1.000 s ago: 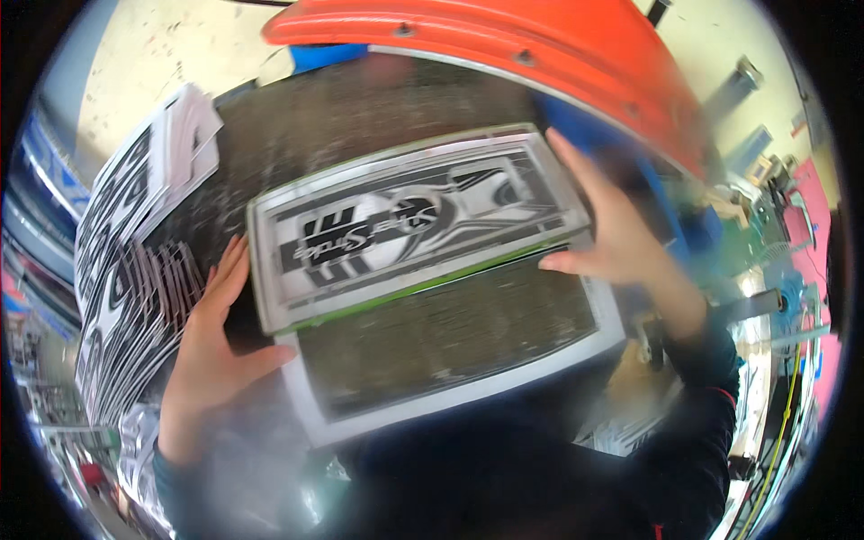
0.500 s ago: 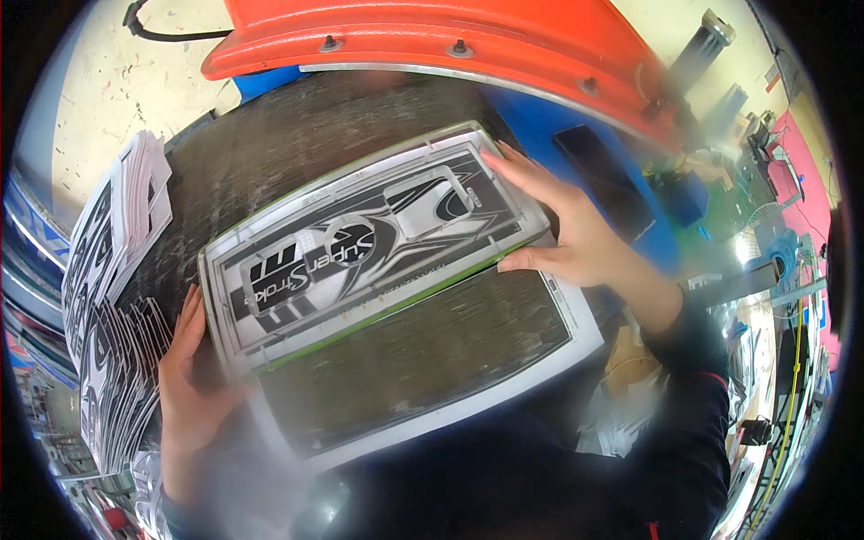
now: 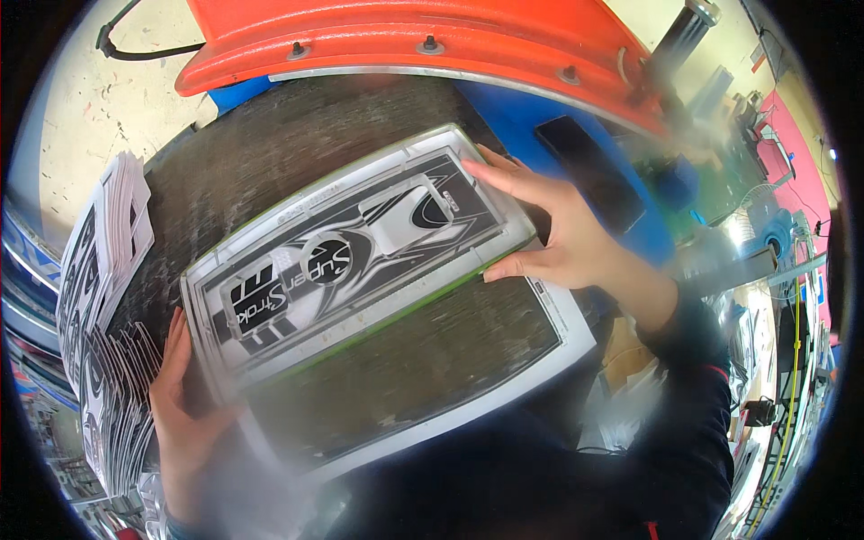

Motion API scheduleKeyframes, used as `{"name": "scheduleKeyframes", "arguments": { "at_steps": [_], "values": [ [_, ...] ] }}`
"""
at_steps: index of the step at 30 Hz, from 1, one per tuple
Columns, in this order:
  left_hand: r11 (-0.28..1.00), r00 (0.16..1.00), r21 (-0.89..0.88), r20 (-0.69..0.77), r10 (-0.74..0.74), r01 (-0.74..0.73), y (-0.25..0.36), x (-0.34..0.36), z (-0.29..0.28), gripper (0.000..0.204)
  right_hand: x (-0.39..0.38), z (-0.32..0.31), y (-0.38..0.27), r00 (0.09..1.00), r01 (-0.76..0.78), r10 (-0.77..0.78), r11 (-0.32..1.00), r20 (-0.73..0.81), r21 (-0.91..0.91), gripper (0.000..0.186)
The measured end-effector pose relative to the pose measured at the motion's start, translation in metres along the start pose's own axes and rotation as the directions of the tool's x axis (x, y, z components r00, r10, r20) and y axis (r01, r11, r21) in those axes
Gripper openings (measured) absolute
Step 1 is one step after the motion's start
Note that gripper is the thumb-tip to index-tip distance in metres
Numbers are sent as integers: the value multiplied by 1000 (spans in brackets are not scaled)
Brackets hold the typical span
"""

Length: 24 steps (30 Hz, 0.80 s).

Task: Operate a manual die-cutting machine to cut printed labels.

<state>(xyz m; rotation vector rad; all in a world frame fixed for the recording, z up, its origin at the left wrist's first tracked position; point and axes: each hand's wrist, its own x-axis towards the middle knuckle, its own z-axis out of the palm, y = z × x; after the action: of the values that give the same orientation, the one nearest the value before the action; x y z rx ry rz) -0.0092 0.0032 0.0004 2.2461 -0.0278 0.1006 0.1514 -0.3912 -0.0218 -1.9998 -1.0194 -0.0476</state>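
A rectangular cutting die (image 3: pixel 378 337) with a pale see-through frame and a green edge lies tilted across a white printed sheet (image 3: pixel 576 337). Black, grey and white graphics show through the die's openings. My left hand (image 3: pixel 184 396) is closed about its left end, fingers along the outer side and thumb at the near corner, which is blurred. At the right end, my right hand (image 3: pixel 562 234) grips the die with fingers over the far corner and thumb on the near edge. The sheet's near half has a large rectangular cut-out, with the dark scratched board (image 3: pixel 360 108) visible through it.
A red press arm (image 3: pixel 405 36) with bolts spans the far side. Stacked printed pieces (image 3: pixel 108 243) stand at the left, with fanned ones (image 3: pixel 126 387) nearer me. A black phone-like slab (image 3: pixel 589 171) lies on the blue surface (image 3: pixel 504 117) at the right.
Most of the scene has shifted slightly left in the view. Both hands keep their hold on the die, and I see no clear movement of it against the sheet.
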Motion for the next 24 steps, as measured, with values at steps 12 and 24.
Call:
{"name": "scheduleKeyframes", "arguments": {
  "at_steps": [12,24],
  "values": [
    [999,1000,41,13,-4,4,3,1,-1,92,0,-1,-2,1000,0,0,1000,13,8,92],
    [999,1000,53,5,4,-4,0,0,-1,92,0,0,0,1000,-3,3,1000,-8,-14,92]
  ]
}}
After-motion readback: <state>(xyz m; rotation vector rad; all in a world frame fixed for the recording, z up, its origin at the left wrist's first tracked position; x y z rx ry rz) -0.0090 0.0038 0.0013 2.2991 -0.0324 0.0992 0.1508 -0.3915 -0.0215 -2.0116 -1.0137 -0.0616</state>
